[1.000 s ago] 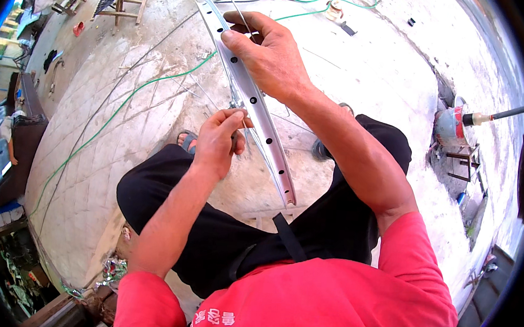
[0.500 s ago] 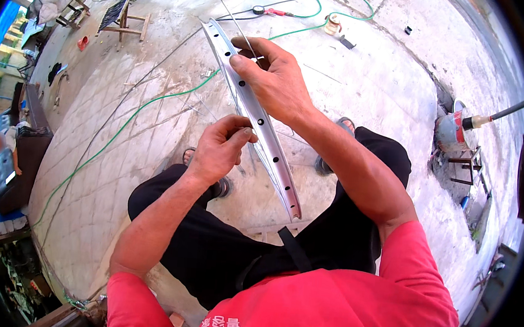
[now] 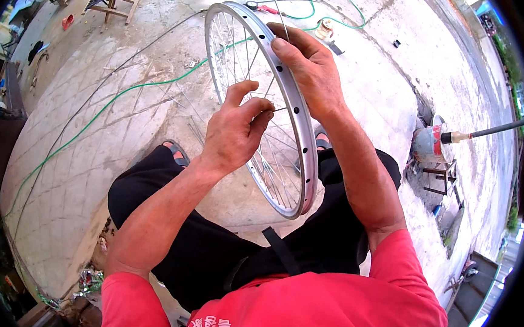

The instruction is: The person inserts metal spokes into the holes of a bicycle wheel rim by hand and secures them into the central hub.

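Observation:
A silver bicycle wheel rim [image 3: 310, 180] stands tilted between my knees, its drilled outer face turned to the right and thin spokes filling its inside. My right hand [image 3: 314, 70] is closed on the rim's upper right part, thumb on the outer face. A long thin metal rod [image 3: 279, 10], perhaps a loose spoke, sticks up from behind that thumb. Inside the wheel, my left hand [image 3: 234, 131] pinches a spoke [image 3: 280, 109] close to the rim, pointing at one of its holes. The spoke's other end is hidden by the hand.
Across the concrete floor runs a green hose [image 3: 115, 91], with a red-handled air gauge [image 3: 265, 9] beyond the wheel. A small jar [image 3: 324, 28] stands near it. A folding stool [image 3: 112, 1] is far left; a bucket [image 3: 428, 143] rests on a small stand at right.
The wheel has turned from nearly edge-on, so its spokes and inside now show. My left hand has moved right and slightly up to the rim; my right hand stays on the rim.

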`<state>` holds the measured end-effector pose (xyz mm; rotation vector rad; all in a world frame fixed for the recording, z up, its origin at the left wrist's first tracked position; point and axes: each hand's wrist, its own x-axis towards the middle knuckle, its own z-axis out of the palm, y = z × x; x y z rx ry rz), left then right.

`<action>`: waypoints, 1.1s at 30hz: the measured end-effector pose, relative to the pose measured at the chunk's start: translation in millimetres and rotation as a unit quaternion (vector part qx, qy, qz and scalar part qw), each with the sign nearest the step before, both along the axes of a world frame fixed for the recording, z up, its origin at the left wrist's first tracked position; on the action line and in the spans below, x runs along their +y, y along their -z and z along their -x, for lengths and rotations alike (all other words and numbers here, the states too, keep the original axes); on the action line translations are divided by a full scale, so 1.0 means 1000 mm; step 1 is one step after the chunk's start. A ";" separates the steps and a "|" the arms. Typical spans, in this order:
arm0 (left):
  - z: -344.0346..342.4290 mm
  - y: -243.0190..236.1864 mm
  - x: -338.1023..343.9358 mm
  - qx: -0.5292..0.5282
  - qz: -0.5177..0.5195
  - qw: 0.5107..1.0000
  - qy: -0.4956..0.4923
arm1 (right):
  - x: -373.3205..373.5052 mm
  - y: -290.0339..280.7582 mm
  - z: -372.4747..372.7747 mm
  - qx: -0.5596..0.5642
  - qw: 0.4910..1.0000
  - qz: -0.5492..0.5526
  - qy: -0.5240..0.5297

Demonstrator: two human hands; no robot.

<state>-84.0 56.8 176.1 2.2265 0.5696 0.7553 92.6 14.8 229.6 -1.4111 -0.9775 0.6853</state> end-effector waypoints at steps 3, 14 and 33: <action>-0.001 0.005 0.005 -0.010 0.029 0.999 0.044 | -0.001 -0.003 0.002 -0.004 1.000 0.010 0.007; 0.006 0.009 0.023 -0.029 0.117 0.988 0.094 | 0.003 -0.002 0.007 0.046 0.999 -0.013 0.014; 0.020 0.010 0.035 -0.030 0.182 0.979 0.082 | -0.079 -0.081 -0.050 0.226 0.951 -0.131 -0.165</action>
